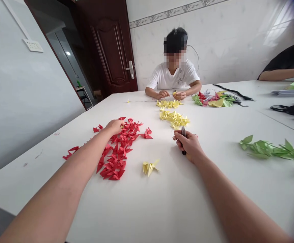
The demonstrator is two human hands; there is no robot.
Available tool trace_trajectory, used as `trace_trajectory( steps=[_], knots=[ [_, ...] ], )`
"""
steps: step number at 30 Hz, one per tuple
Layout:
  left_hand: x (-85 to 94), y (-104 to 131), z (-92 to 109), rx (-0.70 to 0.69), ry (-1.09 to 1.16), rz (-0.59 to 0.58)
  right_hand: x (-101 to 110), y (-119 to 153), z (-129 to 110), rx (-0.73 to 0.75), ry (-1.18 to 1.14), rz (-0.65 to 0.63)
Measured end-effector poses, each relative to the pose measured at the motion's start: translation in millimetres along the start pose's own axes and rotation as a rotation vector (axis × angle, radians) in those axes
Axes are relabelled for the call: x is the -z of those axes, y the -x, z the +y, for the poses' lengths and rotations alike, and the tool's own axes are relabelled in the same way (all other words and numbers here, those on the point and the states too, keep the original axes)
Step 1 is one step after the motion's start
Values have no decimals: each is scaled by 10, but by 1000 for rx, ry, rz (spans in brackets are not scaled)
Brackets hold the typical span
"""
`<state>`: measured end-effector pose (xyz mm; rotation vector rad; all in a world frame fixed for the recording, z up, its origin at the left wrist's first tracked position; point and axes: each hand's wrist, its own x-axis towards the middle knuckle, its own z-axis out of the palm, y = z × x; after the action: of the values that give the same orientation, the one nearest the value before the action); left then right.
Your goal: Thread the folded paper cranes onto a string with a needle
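My left hand reaches over the far end of a pile of red paper cranes. Its fingers are curled together and a small yellowish bit shows at the tips, but what they grip is hidden. In my right hand, closed above the white table, is a pair of black snips with two pointed tips facing away from me. Between my forearms lies a folded yellow paper crane, perhaps more than one pressed together. Yellow paper cranes form a heap just beyond my right hand.
Across the white table a person in a white shirt handles a yellow crane and thread. Green cranes lie right. A mixed-colour bunch, a black strap and another person's arm are at the far right.
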<state>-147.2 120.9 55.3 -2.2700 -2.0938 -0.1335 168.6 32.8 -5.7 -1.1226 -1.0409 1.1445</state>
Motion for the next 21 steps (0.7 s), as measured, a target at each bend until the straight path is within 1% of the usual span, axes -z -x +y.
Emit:
trace_trajectory(
  steps=[2, 5, 10, 15, 18, 21],
  knots=[
    [-42, -29, -14, 14, -22, 8, 0, -8, 4, 7, 1, -1],
    [-48, -34, -42, 25, -38, 17, 3, -10, 3, 11, 0, -11],
    [16, 25, -95, 25, -41, 35, 0, -4, -7, -6, -8, -14],
    [86, 59, -136, -16, -42, 29, -2, -8, 8, 11, -7, -6],
    [39, 57, -132, -30, -38, 4, 0, -14, 14, 4, -13, -18],
    [-41, 55, -124, -9, -25, 8, 1, -18, 13, 12, -10, -27]
  ],
)
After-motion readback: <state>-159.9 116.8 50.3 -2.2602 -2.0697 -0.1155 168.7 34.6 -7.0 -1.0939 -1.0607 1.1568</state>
